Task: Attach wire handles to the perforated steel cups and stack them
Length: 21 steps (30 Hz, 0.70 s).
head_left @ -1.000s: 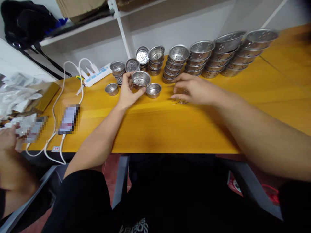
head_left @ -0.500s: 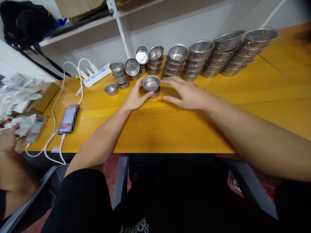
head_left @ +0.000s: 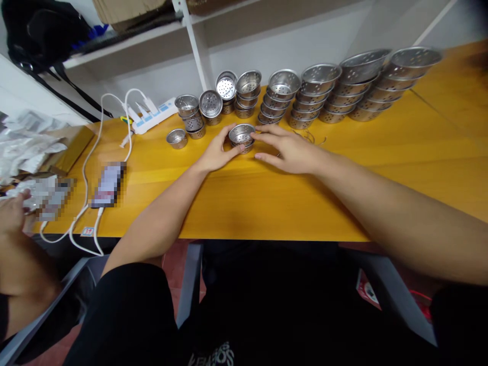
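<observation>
A round metal cup with holes (head_left: 241, 132) rests on top of a second perforated cup (head_left: 246, 149), both upright near the middle of the table. My left hand (head_left: 220, 151) grips the upper cup from the left, thumb in front and fingers behind. From the right, my right hand (head_left: 284, 146) reaches in with fingers apart; a fingertip is at the upper cup's rim, and nothing is held. Some thin wire-like pieces (head_left: 308, 136) lie on the table behind my right hand. A single small perforated cup (head_left: 177, 139) stands to the left.
Several stacks of perforated cups line the back, from a small left stack (head_left: 192, 114) to a tall right stack (head_left: 404, 76). At left are a power strip (head_left: 154, 117), white cables, a phone (head_left: 109, 184) and plastic bags (head_left: 30, 145). Another person's hand (head_left: 13, 211) is at far left.
My left hand has carried the upper cup rightward and lowered it onto the second cup. My right hand has moved left, away from the wire-like pieces, to the cup's rim.
</observation>
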Tool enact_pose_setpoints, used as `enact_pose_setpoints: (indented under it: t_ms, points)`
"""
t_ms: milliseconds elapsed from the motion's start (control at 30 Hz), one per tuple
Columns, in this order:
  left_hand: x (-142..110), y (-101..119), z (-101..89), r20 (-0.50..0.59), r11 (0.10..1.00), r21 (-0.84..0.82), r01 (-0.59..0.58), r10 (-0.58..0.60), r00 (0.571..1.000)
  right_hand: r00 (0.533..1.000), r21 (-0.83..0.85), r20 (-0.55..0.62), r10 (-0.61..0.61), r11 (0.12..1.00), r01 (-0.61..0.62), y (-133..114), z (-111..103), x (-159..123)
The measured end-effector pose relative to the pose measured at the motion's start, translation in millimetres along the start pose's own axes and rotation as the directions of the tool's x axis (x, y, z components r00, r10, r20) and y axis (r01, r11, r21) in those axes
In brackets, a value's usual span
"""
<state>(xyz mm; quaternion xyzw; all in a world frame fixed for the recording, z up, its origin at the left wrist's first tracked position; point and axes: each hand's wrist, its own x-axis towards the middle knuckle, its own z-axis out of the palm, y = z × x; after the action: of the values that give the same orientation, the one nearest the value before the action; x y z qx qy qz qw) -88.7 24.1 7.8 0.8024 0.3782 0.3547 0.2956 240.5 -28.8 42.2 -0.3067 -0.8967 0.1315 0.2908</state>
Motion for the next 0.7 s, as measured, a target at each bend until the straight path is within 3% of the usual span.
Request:
enact_pose_setpoints:
  t_ms: [267, 433, 567, 700]
  points:
    - [-6, -2, -11.4, 0.001, 0.990, 0.134, -0.044, 0.045, 0.999, 1.000, 0.021, 0.010, -0.028, 0.999, 0.027, 6, 4, -6]
    - [-13, 22, -58.1, -0.177, 0.949, 0.285, -0.138, 0.193, 0.965, 1.000, 0.018, 0.021, 0.005, 1.000, -0.006, 6, -3, -10]
    - [-26, 27, -111.9, -0.444, 0.920, 0.386, 0.069, 0.120, 0.888, 0.998, 0.029, 0.054, 0.027, 0.999, -0.029, 7, -4, -12]
    - [-42, -5, -147.2, -0.599, 0.805, 0.391, 0.447, -0.147, 0.787, 0.999, 0.031, 0.042, 0.018, 0.999, -0.019, 8, -2, -11]
